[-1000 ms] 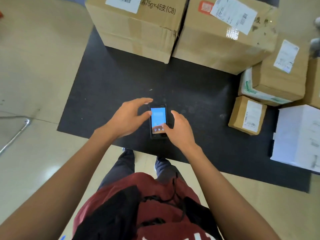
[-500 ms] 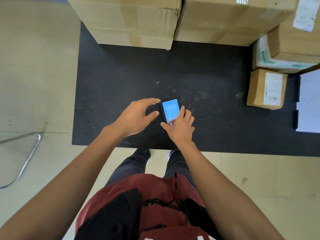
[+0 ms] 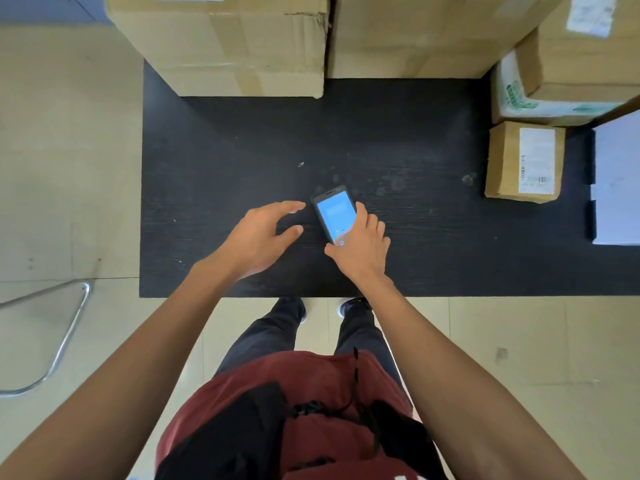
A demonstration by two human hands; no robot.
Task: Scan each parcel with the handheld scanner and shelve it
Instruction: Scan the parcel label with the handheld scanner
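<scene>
Black table (image 3: 242, 140) with faint wood grain; black handheld scanner (image 3: 334, 212) showing a blue screen; tan cardboard parcels (image 3: 221, 46) bearing white labels, one small brown parcel (image 3: 509, 161) with a barcode label; beige floor (image 3: 62, 150); maroon shirt (image 3: 311, 386).

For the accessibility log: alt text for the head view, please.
A person's right hand grips a handheld scanner with a lit blue screen over a black mat; the left hand hovers open beside it. Cardboard parcels line the mat's far and right edges.
</scene>
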